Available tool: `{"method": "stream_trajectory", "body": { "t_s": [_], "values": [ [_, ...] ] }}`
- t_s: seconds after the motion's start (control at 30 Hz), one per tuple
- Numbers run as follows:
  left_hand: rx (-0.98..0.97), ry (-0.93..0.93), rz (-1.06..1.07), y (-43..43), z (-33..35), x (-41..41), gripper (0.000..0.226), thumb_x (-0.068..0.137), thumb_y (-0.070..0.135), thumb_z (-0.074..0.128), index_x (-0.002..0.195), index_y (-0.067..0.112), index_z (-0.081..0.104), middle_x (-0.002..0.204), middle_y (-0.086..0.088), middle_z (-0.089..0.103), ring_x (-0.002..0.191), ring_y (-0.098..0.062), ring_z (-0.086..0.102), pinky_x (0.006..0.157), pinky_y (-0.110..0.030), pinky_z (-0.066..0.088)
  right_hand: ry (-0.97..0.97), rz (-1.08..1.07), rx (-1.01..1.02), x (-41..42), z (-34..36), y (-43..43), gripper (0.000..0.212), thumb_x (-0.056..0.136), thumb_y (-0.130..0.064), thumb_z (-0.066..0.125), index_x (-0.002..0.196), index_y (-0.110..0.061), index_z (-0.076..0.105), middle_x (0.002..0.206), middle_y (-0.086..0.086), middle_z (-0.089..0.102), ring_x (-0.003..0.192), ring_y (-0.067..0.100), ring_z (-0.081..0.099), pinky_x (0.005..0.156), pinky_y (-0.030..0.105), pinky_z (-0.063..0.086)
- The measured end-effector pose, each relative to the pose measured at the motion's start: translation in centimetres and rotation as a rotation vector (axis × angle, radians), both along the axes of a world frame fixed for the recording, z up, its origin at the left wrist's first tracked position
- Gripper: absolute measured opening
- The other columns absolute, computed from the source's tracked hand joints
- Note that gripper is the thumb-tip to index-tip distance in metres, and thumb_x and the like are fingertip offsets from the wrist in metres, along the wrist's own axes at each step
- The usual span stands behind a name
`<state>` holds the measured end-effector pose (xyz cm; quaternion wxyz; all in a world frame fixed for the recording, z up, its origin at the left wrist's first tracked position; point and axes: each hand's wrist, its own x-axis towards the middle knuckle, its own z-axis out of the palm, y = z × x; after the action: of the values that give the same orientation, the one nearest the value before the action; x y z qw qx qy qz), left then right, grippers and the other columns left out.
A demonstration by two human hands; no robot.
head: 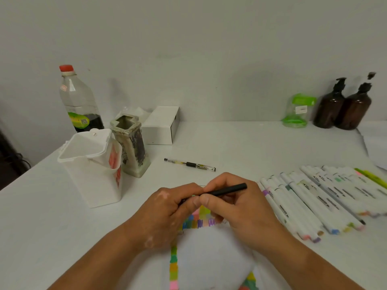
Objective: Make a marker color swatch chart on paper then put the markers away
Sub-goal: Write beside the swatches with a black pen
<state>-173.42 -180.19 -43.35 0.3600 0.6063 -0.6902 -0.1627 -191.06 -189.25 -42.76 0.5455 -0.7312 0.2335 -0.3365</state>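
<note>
Head view: your right hand (240, 210) pinches the black marker (230, 190) at mid-barrel, and your left hand (165, 212) curls round its hidden end, above the swatch paper (211, 254). It is probably light, stiff and smooth, so grip the barrel firmly.

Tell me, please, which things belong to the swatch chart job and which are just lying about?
Job: black marker in left hand and right hand; white markers; swatch paper; possibly white case.
Lying about: gel pen; red-capped bottle; pump bottles; green jar; white box; stained holder.
</note>
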Motion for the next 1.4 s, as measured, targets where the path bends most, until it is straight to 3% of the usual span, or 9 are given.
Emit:
{"method": "stream_trajectory", "body": {
  "t_s": [0.13,0.23,0.3,0.37,0.5,0.57,0.8,1.4],
  "values": [
    [0.06,0.014,0.019,0.1,0.0,0.7,0.027,0.099,0.05,0.043,0.119,0.041,0.06,0.089,0.014,0.067,0.083,-0.01,0.063,0.069,-0.017,0.049,-0.039,-0.058,0.004,0.1,0.2,0.0,0.007,0.078,-0.033,0.075,0.076,-0.028,0.07,0.063,0.0,0.069,0.055,0.015,0.064,0.056,0.023,0.053],
    [0.11,0.004,0.137,0.2,-0.3,2.4,0.02,0.097,0.051,0.049,0.108,0.041,0.063,0.082,0.012,0.065,0.076,-0.01,0.061,0.061,-0.019,0.049,-0.16,-0.164,0.18,-0.1,0.5,-0.4,0.01,0.076,-0.026,0.061,0.068,-0.023,0.066,0.055,0.006,0.062,0.05,0.019,0.059,0.048,0.028,0.051],
    [0.133,-0.09,0.216,0.1,-0.7,3.4,0.01,0.094,0.042,0.062,0.099,0.038,0.069,0.081,0.015,0.066,0.078,-0.007,0.06,0.063,-0.021,0.051,-0.199,-0.11,0.296,-0.4,0.7,-0.5,0.021,0.075,-0.023,0.053,0.072,-0.017,0.073,0.061,0.013,0.066,0.055,0.024,0.064,0.049,0.032,0.054],
    [0.181,-0.157,0.248,0.1,-1.0,3.8,0.015,0.086,0.048,0.071,0.096,0.038,0.072,0.082,0.018,0.063,0.08,-0.002,0.056,0.063,-0.018,0.048,-0.172,-0.011,0.371,-0.4,0.7,-0.1,0.028,0.074,-0.022,0.051,0.077,-0.012,0.078,0.069,0.019,0.071,0.063,0.028,0.069,0.055,0.034,0.057],
    [0.208,-0.196,0.242,0.0,-1.2,4.1,0.028,0.076,0.057,0.076,0.098,0.04,0.073,0.076,0.013,0.059,0.072,-0.001,0.053,0.059,-0.016,0.043,0.088,-0.012,0.158,0.5,0.1,1.1,0.006,0.077,-0.018,0.07,0.071,-0.019,0.07,0.057,0.004,0.065,0.054,0.015,0.061,0.052,0.025,0.05],
    [0.219,-0.209,0.229,0.0,-1.2,4.1,0.029,0.076,0.057,0.077,0.099,0.039,0.073,0.076,0.013,0.058,0.071,0.0,0.052,0.059,-0.015,0.042,0.199,-0.023,0.082,0.7,-0.6,1.4,0.01,0.079,-0.017,0.071,0.071,-0.022,0.069,0.052,-0.004,0.06,0.047,0.009,0.054,0.047,0.021,0.044],
    [0.236,-0.22,0.19,0.3,-0.8,4.2,0.042,0.069,0.061,0.08,0.102,0.037,0.072,0.082,0.011,0.058,0.07,-0.007,0.051,0.061,-0.016,0.043,0.351,-0.004,0.05,1.2,-1.3,2.3,0.01,0.08,-0.016,0.072,0.075,-0.023,0.075,0.062,0.003,0.069,0.049,0.01,0.06,0.051,0.026,0.052],
    [0.264,-0.232,0.202,0.2,-0.6,4.0,0.045,0.068,0.061,0.08,0.105,0.038,0.07,0.082,0.014,0.056,0.069,-0.006,0.049,0.058,-0.012,0.036,0.384,0.011,0.01,1.1,-1.4,2.3,0.011,0.082,-0.016,0.07,0.073,-0.022,0.073,0.062,0.006,0.069,0.047,0.011,0.06,0.051,0.025,0.052]
  ]
}}
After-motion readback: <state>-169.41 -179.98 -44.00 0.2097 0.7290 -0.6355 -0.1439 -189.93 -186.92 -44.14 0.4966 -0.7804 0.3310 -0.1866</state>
